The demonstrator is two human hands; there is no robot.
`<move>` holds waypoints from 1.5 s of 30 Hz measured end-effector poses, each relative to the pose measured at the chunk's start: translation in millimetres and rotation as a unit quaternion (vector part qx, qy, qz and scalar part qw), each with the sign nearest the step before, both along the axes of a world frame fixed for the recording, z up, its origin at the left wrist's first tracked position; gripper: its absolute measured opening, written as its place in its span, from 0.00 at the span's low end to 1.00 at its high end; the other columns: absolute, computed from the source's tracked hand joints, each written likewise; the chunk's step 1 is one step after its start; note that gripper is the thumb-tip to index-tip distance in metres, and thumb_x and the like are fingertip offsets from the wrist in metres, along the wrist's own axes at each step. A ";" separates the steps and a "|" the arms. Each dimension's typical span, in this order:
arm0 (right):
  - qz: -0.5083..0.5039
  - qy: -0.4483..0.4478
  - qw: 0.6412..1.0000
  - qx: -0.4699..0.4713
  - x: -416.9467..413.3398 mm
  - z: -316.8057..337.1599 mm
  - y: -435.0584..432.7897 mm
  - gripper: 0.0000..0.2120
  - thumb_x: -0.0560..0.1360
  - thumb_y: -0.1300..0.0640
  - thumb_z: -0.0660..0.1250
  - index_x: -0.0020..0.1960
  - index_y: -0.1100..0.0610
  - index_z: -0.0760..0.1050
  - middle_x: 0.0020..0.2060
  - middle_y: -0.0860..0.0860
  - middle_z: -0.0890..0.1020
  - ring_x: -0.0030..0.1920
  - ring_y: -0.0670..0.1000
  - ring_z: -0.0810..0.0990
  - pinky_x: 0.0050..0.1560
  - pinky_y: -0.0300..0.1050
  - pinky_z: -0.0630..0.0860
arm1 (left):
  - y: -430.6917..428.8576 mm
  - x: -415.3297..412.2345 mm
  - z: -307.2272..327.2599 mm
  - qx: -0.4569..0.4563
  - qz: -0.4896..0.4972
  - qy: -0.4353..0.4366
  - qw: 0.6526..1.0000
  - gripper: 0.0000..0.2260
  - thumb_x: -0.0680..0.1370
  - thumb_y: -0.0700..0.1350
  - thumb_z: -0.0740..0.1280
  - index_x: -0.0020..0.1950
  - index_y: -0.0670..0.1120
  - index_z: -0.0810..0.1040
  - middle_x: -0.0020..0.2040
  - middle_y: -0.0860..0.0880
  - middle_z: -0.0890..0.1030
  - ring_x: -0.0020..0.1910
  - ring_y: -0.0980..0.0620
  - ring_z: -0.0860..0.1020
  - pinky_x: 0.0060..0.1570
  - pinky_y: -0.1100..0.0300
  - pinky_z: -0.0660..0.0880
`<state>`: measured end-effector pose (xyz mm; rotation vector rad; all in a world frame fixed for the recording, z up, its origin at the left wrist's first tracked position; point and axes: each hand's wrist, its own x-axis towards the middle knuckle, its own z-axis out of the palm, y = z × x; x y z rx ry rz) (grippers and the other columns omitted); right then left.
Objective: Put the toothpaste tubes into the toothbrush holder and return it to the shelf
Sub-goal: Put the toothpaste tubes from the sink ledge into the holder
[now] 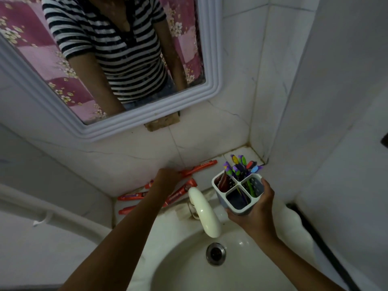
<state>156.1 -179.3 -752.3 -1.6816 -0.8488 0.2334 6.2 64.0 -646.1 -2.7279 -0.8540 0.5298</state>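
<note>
My right hand [255, 211] holds a white and blue toothbrush holder [238, 191] with three compartments above the sink, tilted slightly. Several colourful toothbrushes [241, 166] stick out of it, and one red tube [223, 180] sits in its left compartment. My left hand [168, 177] reaches onto the tiled shelf [207, 179] and closes on the end of a long red toothpaste tube [199, 166] lying along the wall. Several more red tubes lie on the shelf: one [180, 193] under my forearm, one [132, 195] further left, one [127, 210] at the shelf's front edge.
A cream tap spout [204, 213] curves out over the white sink [184, 265] between my arms. The drain [215, 253] sits below it. A white-framed mirror [147, 120] hangs above the shelf. Tiled walls close in the corner at right; a white pipe [52, 215] runs at left.
</note>
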 end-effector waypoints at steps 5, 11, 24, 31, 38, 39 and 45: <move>-0.005 -0.003 1.000 -0.001 -1.9 0.5 0.4 0.67 0.53 0.59 0.91 0.80 0.55 0.53 0.74 0.58 0.66 0.72 0.54 0.76 0.69 0.34 0.75 | 4.5 -13.8 -3.6 -0.013 0.048 -0.175 0.983 0.13 0.73 0.33 0.66 0.54 0.42 0.84 0.50 0.38 0.85 0.51 0.37 0.83 0.47 0.46 0.79; -0.011 -0.001 1.000 -0.005 -3.8 0.4 -2.5 0.70 0.53 0.57 0.91 0.82 0.55 0.50 0.74 0.58 0.65 0.72 0.54 0.74 0.69 0.28 0.71 | -11.6 -2.5 59.7 -0.053 0.170 -0.390 0.904 0.11 0.78 0.47 0.63 0.43 0.45 0.82 0.39 0.44 0.85 0.41 0.43 0.83 0.40 0.54 0.79; -0.021 -0.006 1.000 -0.009 -7.5 15.9 -3.0 0.68 0.54 0.55 0.90 0.82 0.51 0.50 0.71 0.51 0.65 0.68 0.45 0.71 0.63 0.20 0.68 | -108.4 81.8 118.6 -0.465 0.036 -0.460 0.756 0.04 0.71 0.35 0.73 0.45 0.38 0.83 0.43 0.41 0.86 0.42 0.45 0.86 0.45 0.50 0.84; -0.021 -0.008 1.000 -0.018 -6.7 17.9 -4.7 0.68 0.55 0.54 0.90 0.82 0.50 0.50 0.69 0.48 0.63 0.67 0.46 0.70 0.60 0.23 0.69 | -109.4 105.1 90.6 -0.478 0.049 -0.388 0.787 0.11 0.70 0.39 0.75 0.50 0.47 0.79 0.43 0.47 0.84 0.41 0.47 0.83 0.48 0.49 0.82; -0.018 0.004 1.000 -0.012 -6.2 17.6 -5.0 0.68 0.53 0.60 0.90 0.81 0.53 0.52 0.69 0.49 0.63 0.65 0.39 0.68 0.59 0.17 0.67 | -31.0 26.6 65.6 -0.317 0.192 -0.452 0.811 0.11 0.74 0.41 0.72 0.55 0.49 0.81 0.49 0.47 0.85 0.43 0.50 0.84 0.42 0.58 0.80; -0.023 0.007 1.000 -0.013 -7.0 17.5 -4.2 0.68 0.53 0.59 0.90 0.81 0.52 0.52 0.68 0.49 0.63 0.65 0.41 0.69 0.59 0.18 0.68 | -18.9 11.8 50.4 -0.276 0.204 -0.379 0.859 0.11 0.73 0.42 0.72 0.55 0.50 0.81 0.50 0.47 0.85 0.47 0.49 0.83 0.46 0.57 0.80; -0.029 -0.022 0.999 -0.031 -8.9 14.6 -5.8 0.69 0.54 0.56 0.91 0.82 0.54 0.50 0.72 0.57 0.66 0.68 0.51 0.72 0.64 0.42 0.75 | -3.9 -35.6 -20.1 -0.204 0.199 -0.096 0.954 0.18 0.69 0.59 0.73 0.54 0.51 0.78 0.53 0.49 0.81 0.50 0.49 0.78 0.46 0.57 0.76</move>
